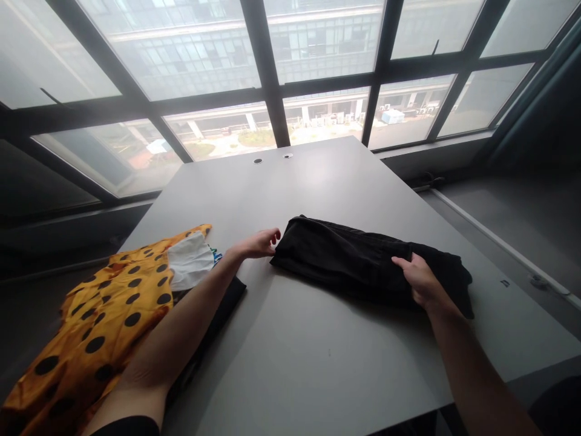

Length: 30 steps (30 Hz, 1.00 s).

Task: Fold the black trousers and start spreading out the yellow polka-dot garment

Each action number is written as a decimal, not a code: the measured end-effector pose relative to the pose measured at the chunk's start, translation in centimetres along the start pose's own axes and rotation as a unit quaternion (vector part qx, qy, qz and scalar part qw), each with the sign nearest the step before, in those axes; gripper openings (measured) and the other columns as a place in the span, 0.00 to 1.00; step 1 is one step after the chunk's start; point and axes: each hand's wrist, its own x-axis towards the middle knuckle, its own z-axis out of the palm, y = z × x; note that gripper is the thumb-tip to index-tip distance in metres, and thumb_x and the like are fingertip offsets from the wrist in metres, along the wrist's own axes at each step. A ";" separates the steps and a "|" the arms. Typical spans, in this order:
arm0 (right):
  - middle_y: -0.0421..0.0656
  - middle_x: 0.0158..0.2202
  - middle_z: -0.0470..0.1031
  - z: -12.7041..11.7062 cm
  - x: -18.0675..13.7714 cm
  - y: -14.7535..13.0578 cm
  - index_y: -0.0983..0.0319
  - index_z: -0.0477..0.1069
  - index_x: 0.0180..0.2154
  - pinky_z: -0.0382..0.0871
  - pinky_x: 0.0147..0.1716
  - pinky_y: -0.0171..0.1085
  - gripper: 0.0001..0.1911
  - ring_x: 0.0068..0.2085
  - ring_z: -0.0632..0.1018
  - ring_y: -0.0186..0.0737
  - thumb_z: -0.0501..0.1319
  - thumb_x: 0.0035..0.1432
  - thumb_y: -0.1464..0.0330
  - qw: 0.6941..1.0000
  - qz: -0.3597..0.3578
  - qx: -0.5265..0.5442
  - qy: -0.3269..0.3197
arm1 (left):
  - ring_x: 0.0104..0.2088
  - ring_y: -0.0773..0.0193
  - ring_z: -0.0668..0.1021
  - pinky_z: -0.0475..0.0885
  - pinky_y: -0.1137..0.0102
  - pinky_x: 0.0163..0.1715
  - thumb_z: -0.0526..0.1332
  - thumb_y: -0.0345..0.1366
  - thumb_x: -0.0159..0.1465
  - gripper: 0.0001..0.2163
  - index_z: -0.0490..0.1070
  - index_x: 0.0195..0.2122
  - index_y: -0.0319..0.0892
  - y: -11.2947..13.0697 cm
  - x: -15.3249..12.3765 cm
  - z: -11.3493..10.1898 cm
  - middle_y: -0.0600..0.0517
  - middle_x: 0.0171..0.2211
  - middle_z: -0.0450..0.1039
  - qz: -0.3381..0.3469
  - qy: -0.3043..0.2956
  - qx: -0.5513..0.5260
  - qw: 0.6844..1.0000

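Observation:
A folded black pair of trousers (340,254) lies across the table, its folded end to the left and its looser end to the right. My left hand (261,243) is at the left end, fingers curled and closed at the fabric's edge; the fingertips are partly hidden. On the right, my right hand (420,280) grips the near side of the trousers, thumb on top and the other fingers hidden beneath the cloth.
Under and beside my left forearm lie an orange garment with black dots (131,297), a white cloth piece (190,260) and a dark folded cloth (227,303). The white table (313,181) reaches to large windows (322,45). Two round cable holes sit near its far edge.

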 end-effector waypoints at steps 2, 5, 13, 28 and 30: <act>0.49 0.47 0.85 0.1 -0.1 0.4 0.59 0.78 0.43 0.82 0.51 0.45 0.12 0.50 0.85 0.52 0.69 0.55 0.69 1.000 -0.022 -0.020 0.005 | 0.36 0.57 0.78 0.72 0.68 0.35 0.67 0.32 0.52 0.14 0.76 0.41 0.47 1.2 -0.8 1.6 0.51 0.38 0.78 0.015 0.054 0.039 0.998; 0.48 0.48 0.84 0.4 -0.5 0.1 0.59 0.79 0.42 0.81 0.54 0.44 0.14 0.51 0.84 0.51 0.73 0.52 0.68 0.998 -0.054 -0.036 0.006 | 0.35 0.58 0.78 0.72 0.66 0.37 0.61 0.29 0.55 0.12 0.79 0.39 0.46 2.4 -1.1 3.1 0.51 0.36 0.79 0.031 0.140 0.040 0.989; 0.46 0.40 0.85 -0.3 0.3 -0.8 0.60 0.79 0.38 0.82 0.51 0.47 0.09 0.46 0.86 0.51 0.72 0.52 0.71 0.997 -0.063 -0.008 0.053 | 0.40 0.56 0.81 0.74 0.66 0.46 0.56 0.36 0.71 0.16 0.82 0.53 0.45 2.9 -4.0 1.0 0.48 0.40 0.82 0.032 0.314 -0.008 0.949; 0.45 0.39 0.85 -0.9 0.6 0.5 0.60 0.78 0.39 0.82 0.50 0.46 0.12 0.43 0.86 0.48 0.72 0.50 0.72 0.997 -0.070 -0.011 0.044 | 0.46 0.54 0.80 0.77 0.64 0.48 0.62 0.37 0.64 0.12 0.83 0.45 0.49 1.4 -8.7 4.7 0.46 0.45 0.79 0.048 0.051 -0.058 0.996; 0.45 0.40 0.85 -1.0 0.4 0.3 0.61 0.78 0.39 0.82 0.51 0.47 0.12 0.43 0.86 0.49 0.72 0.50 0.72 0.997 -0.067 -0.022 0.034 | 0.43 0.56 0.81 0.78 0.65 0.45 0.63 0.45 0.64 0.15 0.83 0.48 0.46 0.6 -6.6 2.6 0.46 0.46 0.79 0.019 0.041 -0.103 0.994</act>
